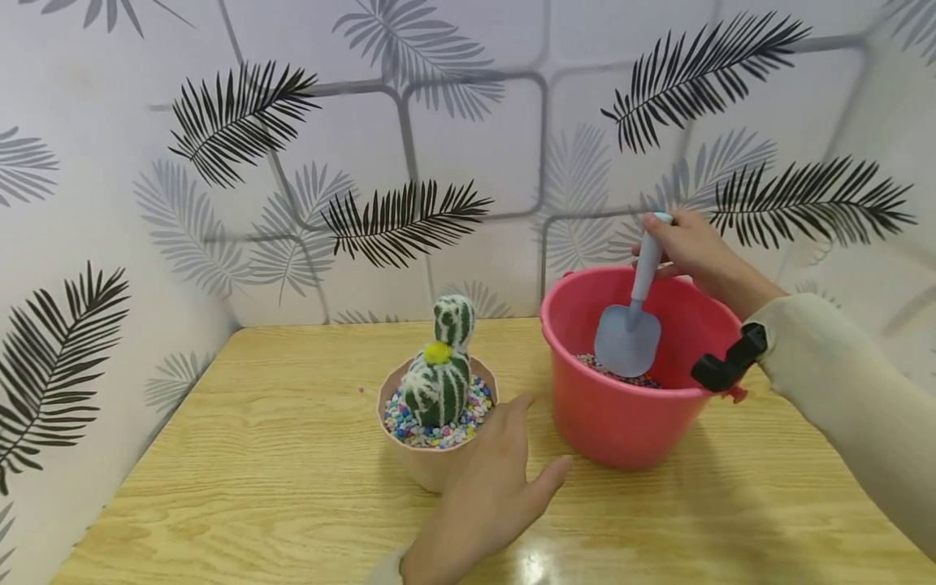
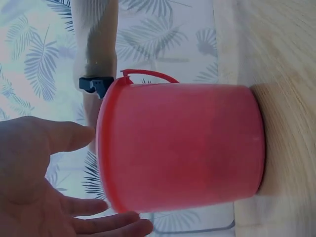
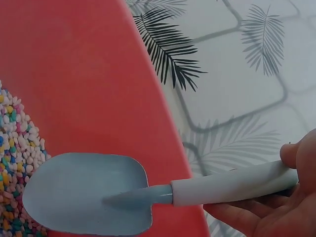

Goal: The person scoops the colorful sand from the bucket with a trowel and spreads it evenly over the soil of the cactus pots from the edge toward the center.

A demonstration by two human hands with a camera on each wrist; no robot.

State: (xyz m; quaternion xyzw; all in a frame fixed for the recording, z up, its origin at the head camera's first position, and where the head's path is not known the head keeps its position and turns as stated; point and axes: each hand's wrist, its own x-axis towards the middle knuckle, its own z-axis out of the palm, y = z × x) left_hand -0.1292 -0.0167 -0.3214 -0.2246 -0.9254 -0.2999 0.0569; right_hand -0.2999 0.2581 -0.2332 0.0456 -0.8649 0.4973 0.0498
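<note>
My right hand [image 1: 683, 244] grips the pale handle of a blue-grey trowel [image 1: 629, 337] above a red bucket [image 1: 621, 422]. The blade points down inside the bucket, its tip by the colored pebbles [image 3: 15, 143]; in the right wrist view no pebbles show on the blade. My left hand [image 1: 486, 487] has its fingers straight and thumb spread, beside a beige pot [image 1: 420, 467]. In that pot a green cactus [image 1: 442, 382] with white fuzz and a yellow pompom stands upright among multicolored pebbles. The left wrist view shows the left palm [image 2: 22, 173] facing the bucket's side.
Everything stands on a light wooden table [image 1: 278, 422] against a wall [image 1: 483, 146] with a leaf pattern. A tiny pink pebble [image 1: 361, 390] lies on the table left of the pot. The bucket's thin handle [image 2: 153, 75] shows in the left wrist view.
</note>
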